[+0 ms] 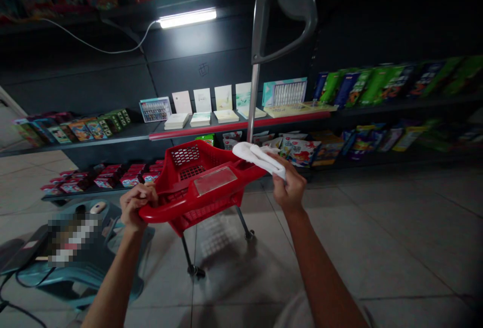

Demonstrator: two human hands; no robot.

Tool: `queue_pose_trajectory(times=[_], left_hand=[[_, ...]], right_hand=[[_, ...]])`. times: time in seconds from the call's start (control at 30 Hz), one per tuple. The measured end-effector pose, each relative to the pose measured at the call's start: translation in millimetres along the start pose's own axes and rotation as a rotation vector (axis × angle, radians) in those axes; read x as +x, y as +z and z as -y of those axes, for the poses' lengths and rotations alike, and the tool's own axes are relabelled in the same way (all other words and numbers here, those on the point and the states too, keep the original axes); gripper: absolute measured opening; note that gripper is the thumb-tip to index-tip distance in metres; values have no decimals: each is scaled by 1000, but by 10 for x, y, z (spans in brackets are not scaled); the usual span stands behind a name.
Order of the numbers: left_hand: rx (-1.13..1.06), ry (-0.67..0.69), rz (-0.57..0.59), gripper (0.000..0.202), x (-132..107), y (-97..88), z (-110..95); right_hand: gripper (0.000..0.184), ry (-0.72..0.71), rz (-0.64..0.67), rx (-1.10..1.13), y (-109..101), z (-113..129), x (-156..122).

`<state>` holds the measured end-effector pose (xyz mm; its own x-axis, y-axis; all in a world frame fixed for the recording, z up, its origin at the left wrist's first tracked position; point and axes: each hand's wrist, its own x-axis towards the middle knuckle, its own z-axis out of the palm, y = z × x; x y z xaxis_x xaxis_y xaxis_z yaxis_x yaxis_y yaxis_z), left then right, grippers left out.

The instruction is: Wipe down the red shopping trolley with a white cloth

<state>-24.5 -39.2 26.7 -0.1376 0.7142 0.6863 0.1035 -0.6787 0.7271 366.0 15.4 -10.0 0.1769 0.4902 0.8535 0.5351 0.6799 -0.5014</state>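
Observation:
A small red plastic shopping cart (215, 182) with a grey pole (253, 91) stands on the tiled floor in front of me. My left hand (136, 202) is closed around the left end of the cart's red handle. In my right hand (290, 184) is a folded white cloth (256, 156), gripped between thumb and fingers. The cloth lies against the right end of the handle and covers part of it. A clear label panel (215, 180) sits in the middle of the handle between my hands.
Dark shelves run behind the cart, with notebooks (226, 115), snack bags (302, 149) and small boxes (90, 129) on them. A lit tube lamp (188, 17) hangs above. To the left stands a blue-green plastic stool (75, 277) carrying small items and cables.

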Motion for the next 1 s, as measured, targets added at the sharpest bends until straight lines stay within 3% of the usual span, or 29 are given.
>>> queue_pose_trajectory(times=[0.1,0.2,0.3,0.37,0.47,0.57,0.67,0.73,0.83,1.0], left_hand=[[-26,-68,94,7,103,-262,-8],[54,-182,90,18,216,-506,-81],[283,-302,42,27,324,-632,-270],[557,-308,36,29,374,-582,-456],[907,-160,80,32,387,-227,-745],[1018,35,222,35,334,401,-889],[1075,144,384,34,244,1039,-804],[1109,133,475,34,174,1338,-676],[1173,84,480,43,82,1523,-528],[1293,110,519,50,-8,1374,-591]], right_hand=[[34,349,-253,51,47,-127,20],[30,703,-468,199,45,-306,97],[27,942,-429,393,1,-448,164],[28,1020,-382,460,-5,-469,183],[31,1028,-365,517,73,-404,175],[34,958,-278,525,233,-318,124],[38,928,-180,510,396,-262,44],[40,921,-153,516,473,-218,-7],[43,858,-144,531,531,-108,-49],[47,778,-189,639,614,204,141]])
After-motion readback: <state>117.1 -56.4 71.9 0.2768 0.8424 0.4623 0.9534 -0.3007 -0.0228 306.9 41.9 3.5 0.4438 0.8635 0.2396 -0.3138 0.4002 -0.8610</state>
